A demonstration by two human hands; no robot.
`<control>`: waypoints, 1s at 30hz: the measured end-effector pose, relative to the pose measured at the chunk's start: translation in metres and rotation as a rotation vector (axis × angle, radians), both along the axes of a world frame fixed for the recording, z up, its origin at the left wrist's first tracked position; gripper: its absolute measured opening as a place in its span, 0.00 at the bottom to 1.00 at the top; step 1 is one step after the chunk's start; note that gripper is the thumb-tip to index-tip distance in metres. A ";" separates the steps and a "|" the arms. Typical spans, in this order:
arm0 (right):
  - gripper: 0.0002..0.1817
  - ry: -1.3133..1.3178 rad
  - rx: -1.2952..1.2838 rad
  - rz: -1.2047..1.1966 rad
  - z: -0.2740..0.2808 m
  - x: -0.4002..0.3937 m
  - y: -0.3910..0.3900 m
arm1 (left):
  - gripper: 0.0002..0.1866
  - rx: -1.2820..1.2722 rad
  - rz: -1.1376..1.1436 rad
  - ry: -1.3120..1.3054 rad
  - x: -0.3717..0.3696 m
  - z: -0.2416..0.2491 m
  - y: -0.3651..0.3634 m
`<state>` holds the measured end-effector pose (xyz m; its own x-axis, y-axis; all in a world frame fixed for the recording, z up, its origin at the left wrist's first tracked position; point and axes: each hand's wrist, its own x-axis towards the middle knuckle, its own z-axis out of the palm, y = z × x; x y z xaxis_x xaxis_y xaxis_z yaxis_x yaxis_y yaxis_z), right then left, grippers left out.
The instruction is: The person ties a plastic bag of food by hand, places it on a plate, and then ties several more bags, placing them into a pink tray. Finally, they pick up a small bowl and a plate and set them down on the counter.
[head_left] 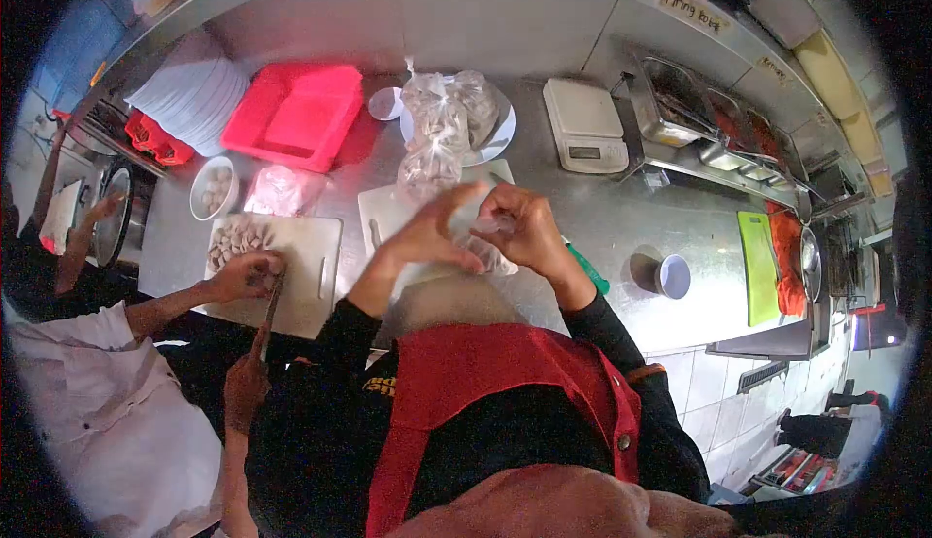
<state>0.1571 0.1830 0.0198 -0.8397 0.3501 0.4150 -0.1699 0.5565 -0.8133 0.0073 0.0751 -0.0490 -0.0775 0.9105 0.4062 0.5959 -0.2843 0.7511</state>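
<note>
Above a white cutting board (379,210) at the centre, my left hand (432,237) is curved and blurred, its fingers apart from the thumb. Close on its right, my right hand (521,227) has its fingers curled round a piece of clear plastic, seemingly a bag. Some of the clear plastic (485,253) shows below and between my hands. Just beyond them, tied clear bags (442,111) with greyish contents rest on a white plate (507,128); one more bag (427,171) lies in front. A green object (589,268) shows beside my right wrist.
At left, a co-worker's hands hold a knife (272,310) and food over a cutting board (320,247). Around are a red tray (296,116), stacked plates (194,91), a bowl (214,188), a scale (585,125), a cup (672,276), a green board (757,266) and metal food pans (680,101).
</note>
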 end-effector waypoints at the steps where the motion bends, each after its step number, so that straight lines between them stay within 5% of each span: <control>1: 0.11 0.001 0.001 0.010 0.000 -0.004 0.000 | 0.47 -0.090 -0.105 -0.131 0.011 -0.009 0.007; 2: 0.11 0.001 0.002 0.020 0.000 -0.006 -0.001 | 0.47 -0.090 -0.103 -0.131 0.027 -0.009 0.010; 4: 0.10 0.005 0.035 0.060 0.002 -0.009 -0.005 | 0.38 -0.081 -0.044 -0.633 0.053 -0.008 0.012; 12: 0.09 0.043 0.118 -0.012 0.013 -0.004 0.003 | 0.17 -0.017 0.174 -0.394 0.049 -0.045 0.031; 16: 0.10 -0.010 -0.206 -0.086 -0.006 -0.001 0.017 | 0.13 -0.116 0.170 -0.404 0.046 -0.036 0.026; 21: 0.18 0.021 0.537 -0.393 0.042 0.008 0.000 | 0.15 -0.060 0.342 -0.060 0.049 -0.042 0.034; 24: 0.27 -0.260 0.909 -0.186 0.054 0.011 -0.023 | 0.18 0.068 0.305 0.044 0.047 -0.051 0.038; 27: 0.28 -0.426 1.141 -0.209 0.006 0.012 -0.017 | 0.24 0.088 0.473 0.636 0.056 -0.030 0.034; 28: 0.26 -0.537 1.255 -0.274 -0.009 0.014 -0.010 | 0.25 -0.298 0.337 0.631 0.053 -0.031 0.037; 30: 0.24 -0.533 1.224 -0.300 -0.019 0.017 0.005 | 0.24 -0.054 0.441 0.626 0.047 -0.030 0.030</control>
<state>0.1743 0.1881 0.0006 -0.9514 0.1912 0.2413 0.2591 0.9206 0.2922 0.0547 0.1046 -0.0785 -0.2081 0.8686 0.4497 0.9644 0.1056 0.2425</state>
